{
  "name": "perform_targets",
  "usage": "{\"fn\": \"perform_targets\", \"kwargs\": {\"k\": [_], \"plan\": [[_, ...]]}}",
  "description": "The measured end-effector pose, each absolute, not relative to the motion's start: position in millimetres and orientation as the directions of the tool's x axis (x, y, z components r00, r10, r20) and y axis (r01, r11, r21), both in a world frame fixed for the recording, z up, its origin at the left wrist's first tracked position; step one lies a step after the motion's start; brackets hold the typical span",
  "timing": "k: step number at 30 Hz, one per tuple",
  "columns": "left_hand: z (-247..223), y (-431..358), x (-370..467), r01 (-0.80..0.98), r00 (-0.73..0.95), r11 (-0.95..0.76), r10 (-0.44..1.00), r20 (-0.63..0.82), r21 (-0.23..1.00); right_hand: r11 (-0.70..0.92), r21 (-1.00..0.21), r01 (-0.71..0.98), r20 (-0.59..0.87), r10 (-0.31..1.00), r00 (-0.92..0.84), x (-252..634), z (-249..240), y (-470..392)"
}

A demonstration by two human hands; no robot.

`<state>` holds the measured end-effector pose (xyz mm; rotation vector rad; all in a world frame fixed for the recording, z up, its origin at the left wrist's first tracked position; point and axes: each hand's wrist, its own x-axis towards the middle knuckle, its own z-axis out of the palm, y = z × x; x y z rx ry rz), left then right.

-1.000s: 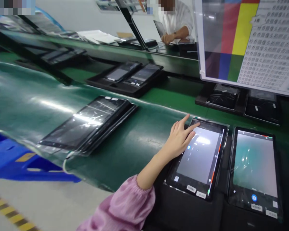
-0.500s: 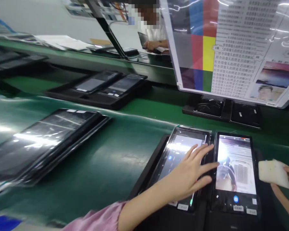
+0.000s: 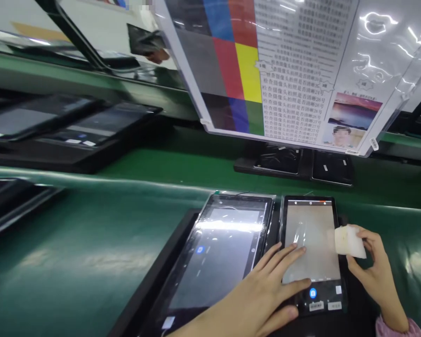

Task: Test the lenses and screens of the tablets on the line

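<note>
Left hand (image 3: 263, 295) on right tablet (image 3: 312, 248); right hand (image 3: 375, 271) pinching cloth (image 3: 349, 241).

Glossy glass tablet (image 3: 310, 243); soft white cloth (image 3: 349, 242); shiny green belt (image 3: 91, 234).

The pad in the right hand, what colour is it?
White, perhaps slightly cream; the pad, held by the right hand, shows in the head view.

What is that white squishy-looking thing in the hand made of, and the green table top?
The white pad in the right hand looks like soft foam or sponge: matte, thick, with rounded, slightly dented edges. The green surface looks like smooth rubbery or plastic sheet; it is glossy and mirrors the lights. The left hand rests on a glassy tablet.
</note>
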<state>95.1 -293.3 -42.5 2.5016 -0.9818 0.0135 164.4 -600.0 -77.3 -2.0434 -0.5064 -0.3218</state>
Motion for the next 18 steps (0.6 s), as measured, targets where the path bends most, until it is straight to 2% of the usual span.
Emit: {"fn": "perform_targets", "kwargs": {"k": [18], "plan": [[-55, -305, 93, -0.688, 0.706, -0.597, -0.683, 0.188, 0.412, -0.412, -0.79, 0.454, 0.393, 0.229, 0.891, 164, -70, -601]]}}
